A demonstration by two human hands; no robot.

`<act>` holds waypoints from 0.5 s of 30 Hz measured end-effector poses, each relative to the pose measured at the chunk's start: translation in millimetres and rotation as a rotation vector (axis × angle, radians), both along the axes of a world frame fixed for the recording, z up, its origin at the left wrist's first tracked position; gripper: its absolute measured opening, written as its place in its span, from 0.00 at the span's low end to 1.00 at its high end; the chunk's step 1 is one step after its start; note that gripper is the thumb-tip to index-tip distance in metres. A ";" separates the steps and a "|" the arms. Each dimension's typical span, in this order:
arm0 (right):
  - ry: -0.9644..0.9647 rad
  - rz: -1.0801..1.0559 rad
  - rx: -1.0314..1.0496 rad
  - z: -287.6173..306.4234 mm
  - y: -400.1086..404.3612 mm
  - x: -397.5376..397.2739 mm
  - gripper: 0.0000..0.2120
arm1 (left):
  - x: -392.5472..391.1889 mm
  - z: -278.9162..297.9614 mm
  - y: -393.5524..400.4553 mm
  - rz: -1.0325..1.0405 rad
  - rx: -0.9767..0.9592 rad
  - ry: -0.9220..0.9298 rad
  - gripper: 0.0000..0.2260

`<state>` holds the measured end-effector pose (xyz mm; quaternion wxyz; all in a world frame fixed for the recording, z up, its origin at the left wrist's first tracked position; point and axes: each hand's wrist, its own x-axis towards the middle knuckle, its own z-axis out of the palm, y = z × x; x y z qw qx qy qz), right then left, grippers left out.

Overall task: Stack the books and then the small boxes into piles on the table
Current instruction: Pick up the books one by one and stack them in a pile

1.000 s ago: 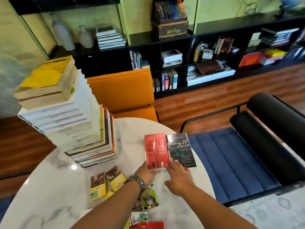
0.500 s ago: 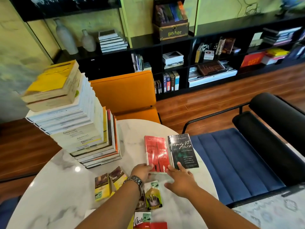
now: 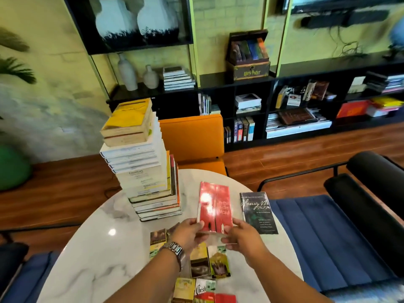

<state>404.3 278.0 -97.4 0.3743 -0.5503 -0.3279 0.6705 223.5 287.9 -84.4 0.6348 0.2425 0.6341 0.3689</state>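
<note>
Red book [image 3: 214,207] is pinched at its near edge by left hand [image 3: 189,234] and right hand [image 3: 241,237]; fingertips beneath are hidden; title is blurred.

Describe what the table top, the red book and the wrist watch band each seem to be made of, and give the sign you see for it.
Table top: looks like polished marble or a marble-look slab; white with grey veins and a bright glint.
Red book: paperback, apparently glossy card cover; glare on it and a thin spine.
Watch band: likely metal; silvery links that shine.
</note>
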 end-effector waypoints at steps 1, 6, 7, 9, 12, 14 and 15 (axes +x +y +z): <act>0.047 -0.017 0.025 6.0 0.8 -3.4 0.16 | -4.1 6.2 -1.7 0.041 0.021 -0.024 0.02; 0.150 -0.036 0.179 52.8 4.9 -28.4 0.22 | -25.2 48.2 -12.8 0.169 0.223 -0.022 0.06; 0.154 -0.036 0.219 61.5 5.5 -32.2 0.22 | -28.2 57.1 -13.6 0.180 0.266 0.003 0.07; 0.173 -0.039 0.297 84.7 4.2 -39.8 0.22 | -34.5 78.4 -15.0 0.186 0.394 0.051 0.11; 0.177 -0.057 0.417 118.8 3.4 -48.3 0.22 | -40.3 107.2 -15.9 0.143 0.585 0.203 0.13; 0.128 -0.068 0.509 144.3 4.0 -59.8 0.21 | -48.5 129.8 -19.6 0.124 0.713 0.362 0.12; 0.094 -0.066 0.553 156.6 4.4 -65.4 0.20 | -52.4 140.6 -20.0 0.117 0.759 0.459 0.13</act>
